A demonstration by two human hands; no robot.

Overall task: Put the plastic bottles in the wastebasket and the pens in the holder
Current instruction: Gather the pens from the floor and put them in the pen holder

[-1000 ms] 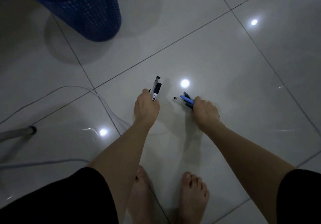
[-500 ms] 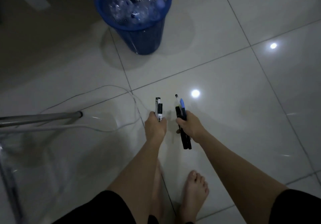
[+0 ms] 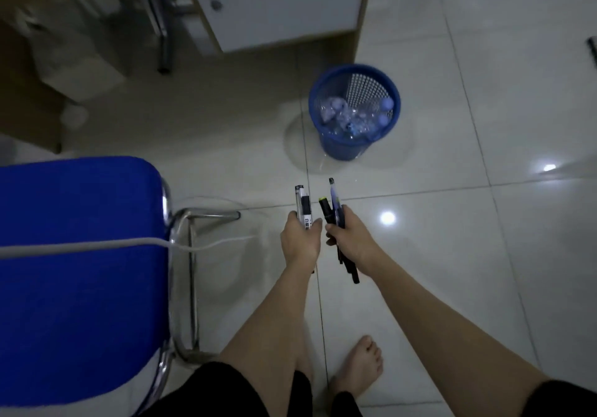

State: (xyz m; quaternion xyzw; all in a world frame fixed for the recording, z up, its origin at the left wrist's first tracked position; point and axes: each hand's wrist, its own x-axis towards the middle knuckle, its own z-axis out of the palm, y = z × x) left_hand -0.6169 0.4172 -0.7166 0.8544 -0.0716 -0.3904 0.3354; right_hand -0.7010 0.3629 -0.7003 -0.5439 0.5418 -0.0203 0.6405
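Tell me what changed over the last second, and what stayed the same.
The person straightened up: both hands lifted from near the floor and the view pulled back, bringing the blue chair and cabinet into view. Unchanged: the left hand grips its pens, the right hand its bundle; bottles sit in the wastebasket.

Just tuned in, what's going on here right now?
A person stands on the tiled floor with pens in both fists. The left hand grips a white-and-black marker; the right hand holds a bundle of dark pens. The plastic bottles already lie in the blue wastebasket. No pen holder is in view.
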